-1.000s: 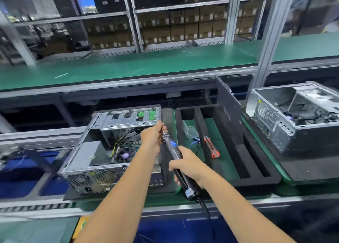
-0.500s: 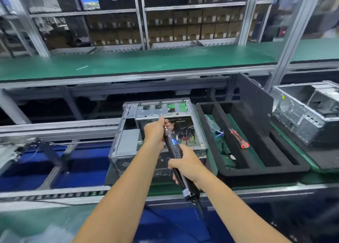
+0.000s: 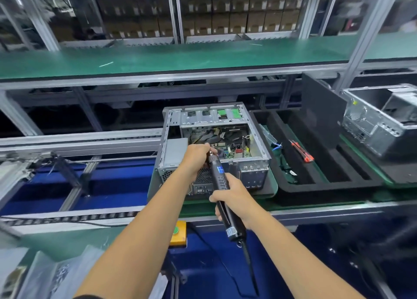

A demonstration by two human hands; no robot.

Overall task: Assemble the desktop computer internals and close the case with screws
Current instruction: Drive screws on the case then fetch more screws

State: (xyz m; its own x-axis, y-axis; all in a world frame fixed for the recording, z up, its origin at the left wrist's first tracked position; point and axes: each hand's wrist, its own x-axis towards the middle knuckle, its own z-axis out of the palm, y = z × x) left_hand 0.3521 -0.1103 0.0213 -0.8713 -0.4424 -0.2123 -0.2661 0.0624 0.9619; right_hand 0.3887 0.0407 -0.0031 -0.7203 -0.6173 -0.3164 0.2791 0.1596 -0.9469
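Head view: open computer case (image 3: 214,154) lies on its side on a dark tray, center of conveyor line. R hand (image 3: 234,199) has its grip clamped round electric screwdriver (image 3: 222,186) body; L hand (image 3: 198,156) pinches the bit end, tip just over case's near top edge. Foam tray (image 3: 316,186) w/ red cutter (image 3: 302,151) just right of case.
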